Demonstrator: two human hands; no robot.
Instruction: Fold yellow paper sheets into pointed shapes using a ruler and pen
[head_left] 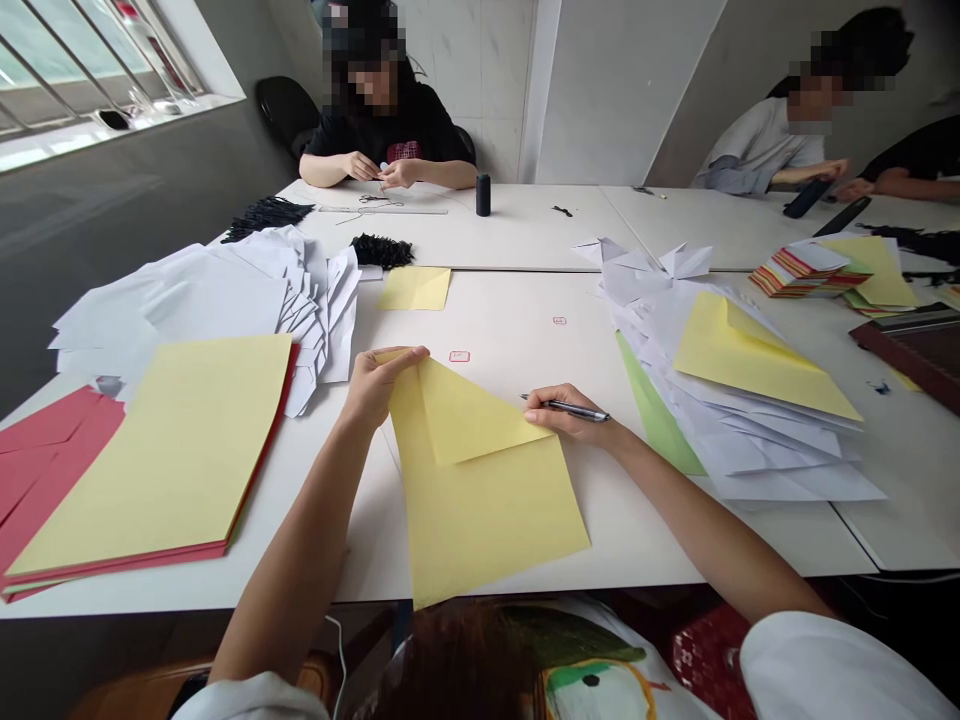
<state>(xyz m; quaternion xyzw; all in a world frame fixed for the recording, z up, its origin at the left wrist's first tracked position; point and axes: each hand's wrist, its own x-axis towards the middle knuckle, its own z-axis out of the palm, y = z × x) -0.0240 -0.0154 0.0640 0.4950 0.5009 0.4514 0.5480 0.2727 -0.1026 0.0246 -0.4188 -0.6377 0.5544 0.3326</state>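
Along the near edge of the white table [645, 540], a yellow paper sheet [480, 515] sits turned on its point, its lower tip jutting past the edge toward the person and its upper part folded down into a triangular flap [469, 415]. And the person's left hand [379, 385] has hold of it, fingers curled narrow, pinching the sheet's top corner. Over on the other side, the right hand [562, 412] has its fingers closed around a slim metal pen [577, 408], with the knuckles right at the flap's outer tip. So the sheet's long axis runs far to near, slightly aslant, between the two forearms, with the flap spanning from one hand to the other.

To the left, a stack of yellow sheets [150, 450] rests on red paper [45, 450]; to the right, a pile of folded white paper [750, 440] carries a folded yellow sheet [757, 360]. Across the table, a co-worker's hands [390, 172] work beside a black thread spool [483, 195].
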